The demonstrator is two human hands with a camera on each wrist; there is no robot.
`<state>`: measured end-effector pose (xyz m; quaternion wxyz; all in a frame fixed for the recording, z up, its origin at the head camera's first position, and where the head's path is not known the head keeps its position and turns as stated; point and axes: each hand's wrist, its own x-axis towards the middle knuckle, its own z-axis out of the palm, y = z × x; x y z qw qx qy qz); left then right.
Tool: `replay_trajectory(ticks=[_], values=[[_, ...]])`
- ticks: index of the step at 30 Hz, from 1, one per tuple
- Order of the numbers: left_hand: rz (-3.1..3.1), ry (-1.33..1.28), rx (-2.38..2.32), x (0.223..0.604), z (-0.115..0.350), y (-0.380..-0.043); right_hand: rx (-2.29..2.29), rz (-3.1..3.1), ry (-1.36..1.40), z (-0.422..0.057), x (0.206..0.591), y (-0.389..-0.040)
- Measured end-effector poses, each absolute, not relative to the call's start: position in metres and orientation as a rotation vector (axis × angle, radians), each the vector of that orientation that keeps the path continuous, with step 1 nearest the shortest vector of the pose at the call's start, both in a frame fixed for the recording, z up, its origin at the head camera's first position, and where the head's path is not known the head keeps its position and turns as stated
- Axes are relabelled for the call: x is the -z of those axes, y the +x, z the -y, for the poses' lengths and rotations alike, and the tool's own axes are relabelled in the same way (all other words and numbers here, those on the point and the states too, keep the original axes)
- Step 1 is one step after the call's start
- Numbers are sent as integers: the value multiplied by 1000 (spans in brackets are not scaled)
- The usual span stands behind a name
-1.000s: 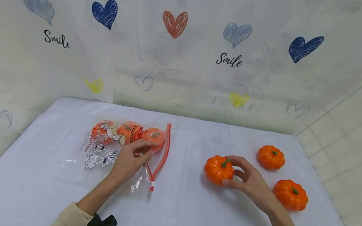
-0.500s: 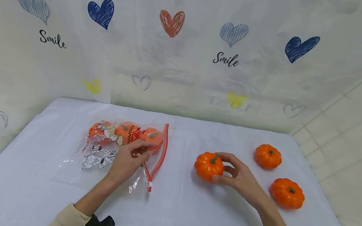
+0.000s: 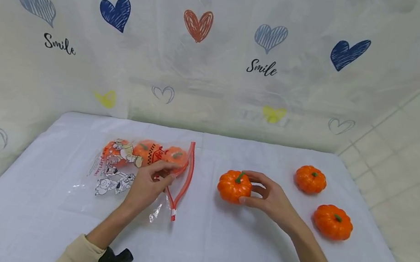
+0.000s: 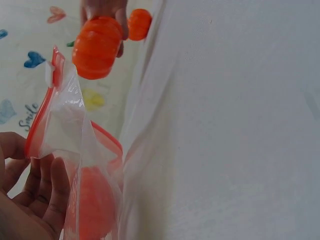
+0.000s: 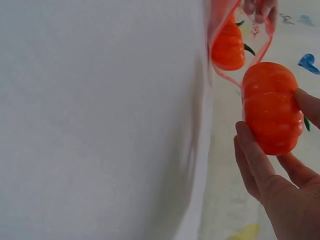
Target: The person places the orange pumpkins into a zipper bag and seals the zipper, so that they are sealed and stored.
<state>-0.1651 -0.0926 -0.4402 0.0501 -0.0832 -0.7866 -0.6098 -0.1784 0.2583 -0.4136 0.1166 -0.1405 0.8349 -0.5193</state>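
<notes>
My left hand (image 3: 151, 181) pinches the red-edged mouth of a clear zip bag (image 3: 115, 184). In the left wrist view the red zip edge (image 4: 37, 127) is between thumb and fingers, and the mouth gapes apart. Several small orange pumpkins (image 3: 144, 150) lie inside the bag, partly covered by its printed cartoon figures. My right hand (image 3: 271, 201) holds another orange pumpkin (image 3: 233, 187) by its right side, fingers and thumb around it, a short way right of the bag's mouth. Its green stem points up. The right wrist view shows this pumpkin (image 5: 272, 107) just before the open mouth.
Two more orange pumpkins, a farther one (image 3: 310, 179) and a nearer one (image 3: 332, 222), sit on the right of the white-covered table (image 3: 189, 257). A pale sheet (image 3: 224, 73) printed with hearts hangs behind the table. A white slider (image 3: 173, 212) sits at the zip's near end.
My right hand has carried its pumpkin leftward toward the bag. My left hand keeps its pinch on the bag's edge, and the bag stays in place. The view has shifted slightly.
</notes>
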Motion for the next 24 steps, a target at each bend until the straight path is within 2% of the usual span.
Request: replay_trajectory(ticks=[24], values=[[2409,-206,1862,436,90,-166,1608,-2389,-500,-224,415,-185]])
